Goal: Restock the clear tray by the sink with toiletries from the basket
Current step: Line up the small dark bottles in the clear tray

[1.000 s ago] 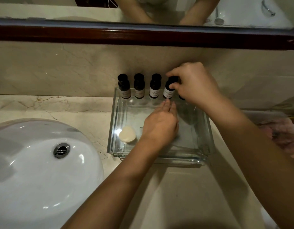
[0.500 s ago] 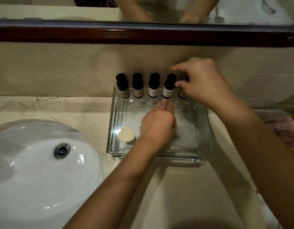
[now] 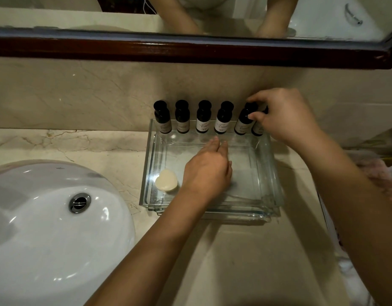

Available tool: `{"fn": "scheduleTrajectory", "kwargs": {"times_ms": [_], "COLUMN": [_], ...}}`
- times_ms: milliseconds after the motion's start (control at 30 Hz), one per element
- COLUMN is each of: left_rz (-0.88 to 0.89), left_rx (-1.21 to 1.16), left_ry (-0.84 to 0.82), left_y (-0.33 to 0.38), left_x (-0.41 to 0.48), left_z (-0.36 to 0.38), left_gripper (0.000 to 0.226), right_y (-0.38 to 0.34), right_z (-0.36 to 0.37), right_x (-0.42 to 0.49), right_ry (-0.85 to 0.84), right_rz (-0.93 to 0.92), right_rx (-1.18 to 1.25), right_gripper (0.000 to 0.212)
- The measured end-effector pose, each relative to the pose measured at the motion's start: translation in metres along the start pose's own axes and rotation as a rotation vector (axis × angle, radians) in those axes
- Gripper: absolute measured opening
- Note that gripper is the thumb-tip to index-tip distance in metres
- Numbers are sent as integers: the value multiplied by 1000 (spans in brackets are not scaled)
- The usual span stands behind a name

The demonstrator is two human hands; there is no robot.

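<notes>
Right hand point(image 3: 285, 118) pinches the cap of the fifth small dark labelled bottle point(image 3: 242, 124) — likely squaring the back row in the clear glass tray point(image 3: 146, 173); left hand point(image 3: 207, 171) lies flat inside, fingers straight — probably steadying it.

We look down on a beige marble countertop point(image 3: 245, 261) veined with brown, with a white basin point(image 3: 47, 239) and its chrome drain point(image 3: 79, 202) at the left. A matching marble wall point(image 3: 80, 93) rises behind, under a mirror point(image 3: 58, 18) in a dark reddish wooden frame point(image 3: 190, 48). The light is dim and warm.
</notes>
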State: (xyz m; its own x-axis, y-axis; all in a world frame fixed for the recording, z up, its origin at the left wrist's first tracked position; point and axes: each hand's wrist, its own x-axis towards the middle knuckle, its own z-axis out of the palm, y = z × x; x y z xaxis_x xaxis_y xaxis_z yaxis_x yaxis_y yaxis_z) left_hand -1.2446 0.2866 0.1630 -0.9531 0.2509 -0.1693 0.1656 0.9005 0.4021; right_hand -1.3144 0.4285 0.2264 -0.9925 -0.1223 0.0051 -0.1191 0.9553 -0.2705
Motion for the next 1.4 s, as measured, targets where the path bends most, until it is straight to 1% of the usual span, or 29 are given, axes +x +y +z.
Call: {"fn": "scheduleTrajectory", "kwargs": {"times_ms": [233, 367, 467, 533, 567, 600, 667, 733, 800, 900, 1033, 1133, 1200, 1300, 1333, 1400], "left_rz": [7, 13, 22, 26, 27, 29, 40, 45, 43, 36, 7, 13, 16, 32, 51, 86], "left_rx": [-4, -8, -5, -12, -14, -14, -13, -23, -30, -36, -72, -104, -125, -158, -169, -167], "left_ry": [0, 13, 19, 30, 32, 32, 34, 34, 28, 34, 61, 129, 185, 264, 294, 331], "left_y": [-2, -2, -3, -4, -4, -4, -1, 4, 7, 11, 12, 13, 12, 11, 10, 6], "left_x": [2, 0, -1, -2, -2, -3, -5, -7, -8, -11, -19, -25, -28, -40, -45, -59], "left_z": [1, 1, 2, 3, 3, 3, 2, 1, 0, -1, 0, 3, 5, 3, 3, -3], "left_gripper": [54, 54, 54, 54, 53, 53, 52, 52, 52, 52, 50, 48, 46, 40, 38, 32], "right_y": [1, 3, 12, 21, 26, 30, 36, 39, 40, 44, 47, 51, 55, 51, 46, 32], "right_z": [-1, -6, -14, -16, -16, -13, -5, 2, 7, 11, 19, 23, 22, 13, 8, 1], "right_x": [0, -6, -14, -19, -21, -23, -24, -23, -19, -16, -13, -16, -24, -45, -53, -66], "right_ry": [-4, 0, 98, 211, 247, 249, 173, 82, 26, -26, -80, -79, -18, 98, 106, 25], "right_rz": [5, -6, 33, 108, 146, 182, 225, 217, 204, 193, 163, 169, 186, 186, 164, 77], "right_rx": [11, 48, 121, 214, 268, 321, 399, 384, 363, 378, 337, 313, 313, 416, 432, 397], "right_gripper": [39, 47, 47, 42, 41, 41, 43, 47, 49, 52, 57, 61, 57, 33, 25, 14]}}
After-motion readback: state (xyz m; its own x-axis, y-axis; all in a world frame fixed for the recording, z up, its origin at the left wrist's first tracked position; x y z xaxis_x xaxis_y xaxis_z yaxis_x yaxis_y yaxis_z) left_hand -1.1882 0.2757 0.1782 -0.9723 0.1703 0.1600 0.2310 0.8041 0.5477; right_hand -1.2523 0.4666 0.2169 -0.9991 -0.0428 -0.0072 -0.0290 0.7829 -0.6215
